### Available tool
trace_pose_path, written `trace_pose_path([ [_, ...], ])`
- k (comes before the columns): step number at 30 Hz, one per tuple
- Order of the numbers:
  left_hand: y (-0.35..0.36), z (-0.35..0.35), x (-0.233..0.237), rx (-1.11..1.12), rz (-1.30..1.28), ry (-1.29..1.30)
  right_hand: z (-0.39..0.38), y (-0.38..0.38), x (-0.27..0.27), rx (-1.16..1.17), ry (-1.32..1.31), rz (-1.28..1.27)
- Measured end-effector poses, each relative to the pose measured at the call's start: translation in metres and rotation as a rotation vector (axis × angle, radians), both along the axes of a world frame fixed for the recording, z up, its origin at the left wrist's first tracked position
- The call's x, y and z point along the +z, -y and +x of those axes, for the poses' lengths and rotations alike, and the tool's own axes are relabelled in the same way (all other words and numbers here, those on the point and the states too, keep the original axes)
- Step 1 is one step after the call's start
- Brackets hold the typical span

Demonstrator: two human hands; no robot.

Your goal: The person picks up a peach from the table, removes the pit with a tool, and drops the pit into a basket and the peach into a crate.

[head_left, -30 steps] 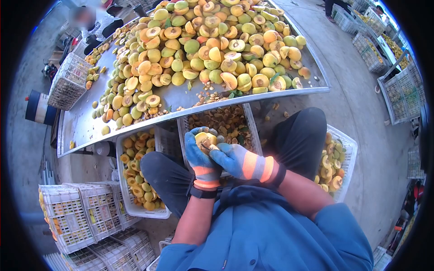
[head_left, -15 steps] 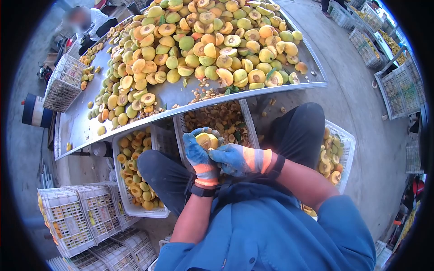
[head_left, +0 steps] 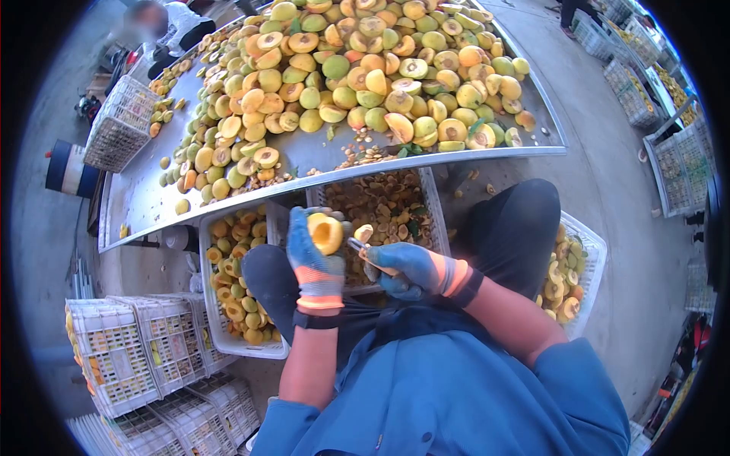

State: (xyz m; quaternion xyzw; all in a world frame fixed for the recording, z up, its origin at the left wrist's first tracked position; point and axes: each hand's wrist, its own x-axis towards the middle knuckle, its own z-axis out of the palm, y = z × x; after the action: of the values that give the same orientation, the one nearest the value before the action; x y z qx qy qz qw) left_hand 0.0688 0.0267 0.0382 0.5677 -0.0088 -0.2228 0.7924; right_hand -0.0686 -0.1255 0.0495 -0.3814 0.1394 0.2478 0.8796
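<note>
My left hand (head_left: 306, 249), in a blue and orange work glove, is closed around an apricot half (head_left: 325, 234) whose hollow, pitless side faces up. Just right of it, my right hand (head_left: 409, 270), gloved alike, grips a small pitting tool (head_left: 356, 244) with a metal tip; its handle is mostly hidden by the fingers. A pit (head_left: 365, 232) with bits of flesh is at the tool's tip, apart from the fruit. Below both hands, a crate (head_left: 432, 205) between my knees holds many pits and scraps.
A metal table (head_left: 319, 156) ahead carries a heap of halved apricots (head_left: 365, 76). Crates of apricot halves stand by my left knee (head_left: 220, 334) and right knee (head_left: 597, 273). Stacked crates (head_left: 122, 353) are at lower left. Another person (head_left: 179, 30) is at the far left corner.
My hands have moved apart. The left has gone left with the apricot half, now showing its hollow. The pit is out of the fruit, at the tool's tip. The view has shifted slightly.
</note>
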Motion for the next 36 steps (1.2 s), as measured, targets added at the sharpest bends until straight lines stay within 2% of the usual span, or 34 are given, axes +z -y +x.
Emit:
trace_pose_path([
  [2,-0.051,0.030,0.009,0.177,0.490,0.668,0.004,-0.011,-0.021,0.058,0.226,-0.653],
  [3,-0.082,0.051,0.010,0.249,0.581,0.734,0.000,-0.016,-0.026,0.058,0.358,-0.963],
  [5,-0.152,0.094,0.007,0.324,0.679,0.689,-0.004,-0.015,-0.019,0.363,0.307,-1.367],
  [8,-0.185,0.131,0.005,0.285,1.066,0.947,-0.009,-0.016,-0.031,0.355,0.307,-1.290],
  [10,-0.161,0.157,0.004,0.300,1.024,1.012,-0.006,-0.020,-0.039,0.310,0.314,-1.239],
  [11,-0.164,0.201,-0.038,0.200,0.837,0.942,-0.004,-0.021,-0.034,0.284,0.300,-1.231],
  [12,-0.120,0.200,-0.014,0.186,1.025,0.976,-0.001,-0.020,-0.028,0.258,0.284,-1.224],
  [13,-0.084,0.205,-0.010,0.235,0.994,0.877,0.002,-0.017,-0.018,0.288,0.223,-1.194],
  [14,-0.057,0.218,-0.012,0.243,1.199,1.070,0.004,-0.013,-0.007,0.316,0.160,-1.163],
  [17,-0.007,0.260,-0.039,0.077,1.559,0.915,0.007,-0.003,-0.002,0.316,0.072,-1.134],
  [20,0.009,0.272,-0.072,0.053,1.544,0.901,0.001,0.005,-0.011,0.211,0.057,-1.110],
  [21,0.009,0.275,-0.085,0.109,1.442,1.002,0.001,0.007,-0.016,0.170,0.068,-1.113],
  [23,0.015,0.264,-0.075,0.057,1.365,0.982,0.005,0.006,-0.024,0.108,0.112,-1.116],
  [26,0.019,0.254,-0.081,0.082,0.995,0.747,0.019,0.005,-0.016,-0.201,0.292,-0.995],
  [27,0.018,0.244,-0.078,0.065,0.714,0.554,0.025,0.005,-0.010,-0.246,0.331,-0.968],
  [29,0.026,0.202,-0.036,0.030,0.150,0.171,0.038,0.007,0.004,-0.341,0.409,-0.913],
  [31,0.031,0.152,-0.007,0.027,-0.205,0.006,0.051,0.008,0.015,-0.373,0.531,-0.970],
  [32,0.028,0.138,-0.010,-0.043,-0.354,-0.096,0.057,0.007,0.010,-0.401,0.616,-1.048],
  [33,0.027,0.116,-0.017,-0.093,-0.014,0.392,0.058,0.006,0.010,-0.401,0.671,-1.117],
  [34,0.026,0.095,-0.023,0.014,0.349,0.845,0.060,0.006,0.011,-0.405,0.724,-1.186],
  [36,0.030,0.060,-0.009,0.066,0.384,0.910,0.058,0.008,0.018,-0.339,0.752,-1.296],
])
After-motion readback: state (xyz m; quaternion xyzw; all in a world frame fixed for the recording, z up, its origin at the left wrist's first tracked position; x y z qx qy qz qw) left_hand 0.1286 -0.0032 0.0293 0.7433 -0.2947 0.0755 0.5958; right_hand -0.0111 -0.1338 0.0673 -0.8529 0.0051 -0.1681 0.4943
